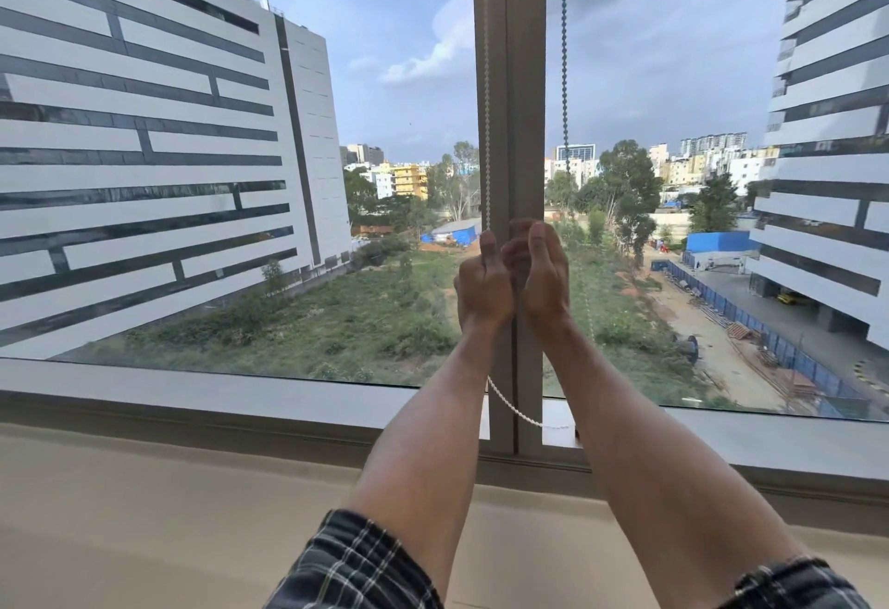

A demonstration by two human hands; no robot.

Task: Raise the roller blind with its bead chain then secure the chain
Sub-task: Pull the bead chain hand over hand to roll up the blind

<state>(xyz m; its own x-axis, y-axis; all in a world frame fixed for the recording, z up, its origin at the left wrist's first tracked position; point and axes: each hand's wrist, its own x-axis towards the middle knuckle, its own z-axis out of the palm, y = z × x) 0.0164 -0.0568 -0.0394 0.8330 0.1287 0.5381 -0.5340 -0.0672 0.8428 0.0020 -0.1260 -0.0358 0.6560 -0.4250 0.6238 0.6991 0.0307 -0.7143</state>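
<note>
While both arms reach out toward the window, the two hands meet in front of the grey window post (pixel 512 79). The left hand (pixel 483 283) has its fingers curled in, and its thumb points up along the white bead chain (pixel 487 127). It looks like this hand is pinching the chain, which comes straight down from high above into its grip. The right hand (pixel 541 271) sits just beside the left hand, touching it. Its fingers are bent over at the top, right where the chain meets the hands, but I cannot tell if they are holding the chain or only cupped near it.

Below the hands, the chain comes out again under the left wrist. It swings low across the post toward the right arm and hangs in a loose curve just above the window sill (pixel 192 488). Another strand of beads (pixel 565 55) hangs to the right of the right hand, in front of the glass, and it runs up out of sight. The roller blind itself is up above the hands and out of view, so the glass is all open.

Checked sleeves (pixel 351 565) cover the arms near the elbows. Past the hands, through the glass, stand tall striped buildings (pixel 144 151), green grass and trees, and a cloudy sky.
</note>
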